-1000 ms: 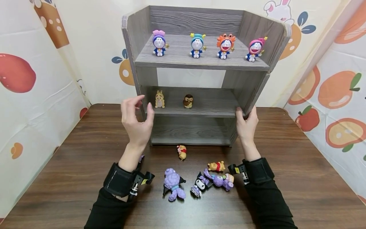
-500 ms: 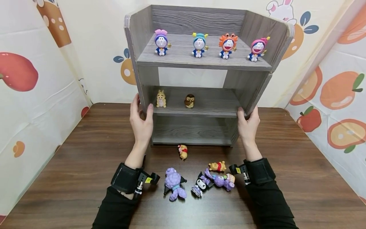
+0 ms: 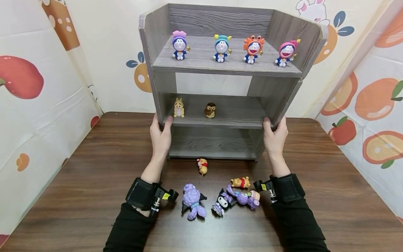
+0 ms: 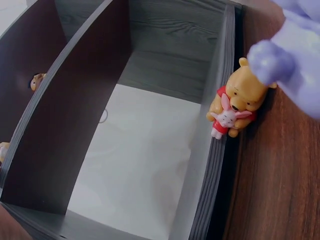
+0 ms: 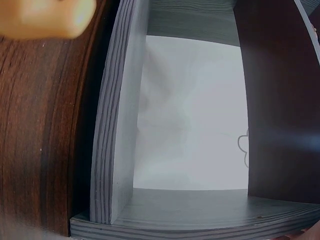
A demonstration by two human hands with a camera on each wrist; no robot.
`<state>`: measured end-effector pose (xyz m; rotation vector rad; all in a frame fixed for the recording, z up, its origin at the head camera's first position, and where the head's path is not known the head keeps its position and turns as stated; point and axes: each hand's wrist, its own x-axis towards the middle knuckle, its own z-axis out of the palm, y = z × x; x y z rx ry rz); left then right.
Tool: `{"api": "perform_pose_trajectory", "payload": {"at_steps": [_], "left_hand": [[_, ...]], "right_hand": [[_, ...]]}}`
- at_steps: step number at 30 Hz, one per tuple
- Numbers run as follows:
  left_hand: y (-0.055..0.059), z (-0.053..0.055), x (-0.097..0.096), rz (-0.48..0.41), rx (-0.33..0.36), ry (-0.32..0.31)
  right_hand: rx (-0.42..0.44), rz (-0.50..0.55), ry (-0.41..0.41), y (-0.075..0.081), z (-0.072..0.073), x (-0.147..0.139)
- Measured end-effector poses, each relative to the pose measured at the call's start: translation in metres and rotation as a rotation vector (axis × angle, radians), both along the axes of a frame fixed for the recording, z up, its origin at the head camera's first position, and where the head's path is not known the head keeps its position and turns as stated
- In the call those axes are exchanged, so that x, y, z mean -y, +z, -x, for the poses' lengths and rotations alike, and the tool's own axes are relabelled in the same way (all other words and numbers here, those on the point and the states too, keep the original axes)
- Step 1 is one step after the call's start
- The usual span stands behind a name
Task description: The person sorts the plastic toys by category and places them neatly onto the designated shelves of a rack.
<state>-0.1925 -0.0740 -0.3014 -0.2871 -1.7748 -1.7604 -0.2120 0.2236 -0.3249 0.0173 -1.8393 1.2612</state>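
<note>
A grey wood-grain shelf unit point(image 3: 236, 110) stands on the table, with three levels. My left hand point(image 3: 161, 141) holds its left side panel near the middle board, thumb at the front edge and fingers along the outside. On the opposite side my right hand point(image 3: 275, 141) grips the right panel at about the same height. A yellow rabbit figurine point(image 3: 178, 107) and a brown owl figurine point(image 3: 210, 110) stand on the middle board. Several Doraemon figurines in animal hats, such as the crab-hatted one point(image 3: 253, 49), line the top board. The left wrist view shows Pooh hugging Piglet point(image 4: 244, 92) by the lowest board.
On the brown table point(image 3: 94, 182), before the shelf, lie a purple poodle-like figure point(image 3: 192, 201), a black-and-purple Kuromi figure point(image 3: 223, 202), another purple figure point(image 3: 243, 198) and a Pooh figurine point(image 3: 240, 182). Fruit-printed cloth point(image 3: 371, 115) hangs around the table.
My left hand has moved right and slightly in, from an open pose beside the shelf to gripping its left panel. The right hand keeps its hold. The view has shifted slightly.
</note>
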Motion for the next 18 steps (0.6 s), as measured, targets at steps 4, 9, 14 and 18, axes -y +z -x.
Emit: {"api": "perform_pose_trajectory", "payload": {"at_steps": [4, 9, 14, 18], "left_hand": [[0.0, 0.0, 0.0, -0.025, 0.009, -0.009], [0.0, 0.0, 0.0, -0.024, 0.014, -0.005], [0.0, 0.0, 0.0, -0.013, 0.009, -0.002], [0.0, 0.0, 0.0, -0.006, 0.01, 0.006]], "right_hand": [[0.019, -0.008, -0.009, 0.0, -0.001, 0.0], [0.023, -0.034, -0.029, 0.001, -0.003, 0.0], [-0.056, -0.067, -0.037, 0.008, -0.007, 0.002], [-0.127, -0.067, -0.077, 0.019, -0.014, 0.006]]}}
